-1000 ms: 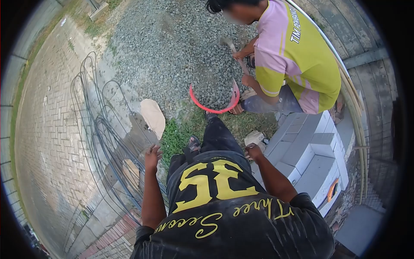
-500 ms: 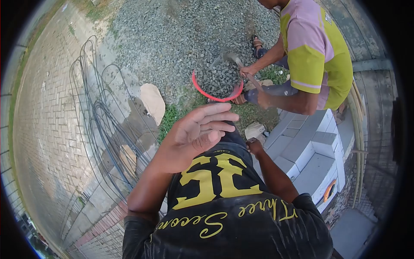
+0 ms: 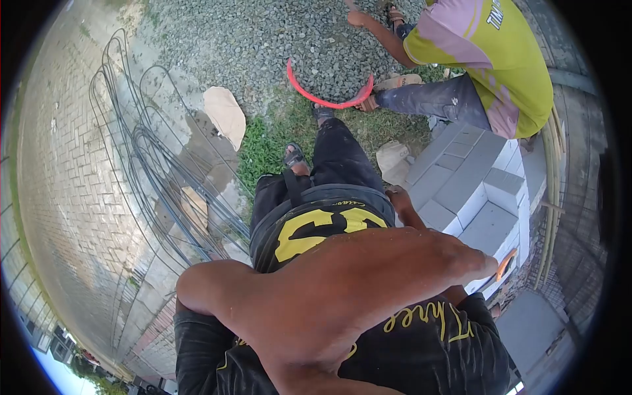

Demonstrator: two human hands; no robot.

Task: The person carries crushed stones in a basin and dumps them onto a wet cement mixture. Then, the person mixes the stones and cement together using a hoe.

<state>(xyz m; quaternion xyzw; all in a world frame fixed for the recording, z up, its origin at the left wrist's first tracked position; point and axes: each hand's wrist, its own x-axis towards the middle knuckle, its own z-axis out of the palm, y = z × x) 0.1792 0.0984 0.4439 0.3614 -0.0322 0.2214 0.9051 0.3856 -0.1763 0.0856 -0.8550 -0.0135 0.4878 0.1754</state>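
My left hand (image 3: 401, 273) is raised close to the camera in front of my chest, large in view. Its fingers stretch to the right, held together, and its thumb side runs down toward the bottom edge. Nothing shows in it. Low beside my right hip hangs my right hand (image 3: 399, 197), near the pale grey blocks (image 3: 454, 168); its fingers are mostly hidden. My feet in dark sandals (image 3: 295, 157) stand on grass and dirt. Just ahead of them is a round container's red rim (image 3: 339, 105), with gravel inside it.
At the upper right a co-worker (image 3: 507, 59) crouches, one hand (image 3: 359, 18) on a handle cut off by the frame. Gravel (image 3: 257, 46) spreads ahead. Bent steel rods (image 3: 158, 164) lie left, beside torn brown paper (image 3: 225, 115). An orange-handled object (image 3: 505, 264) rests by the blocks.
My left hand has come up and closer, swinging right across my chest. My view has shifted, showing my legs and feet. The co-worker's hand and tool have moved away from the red-rimmed container.
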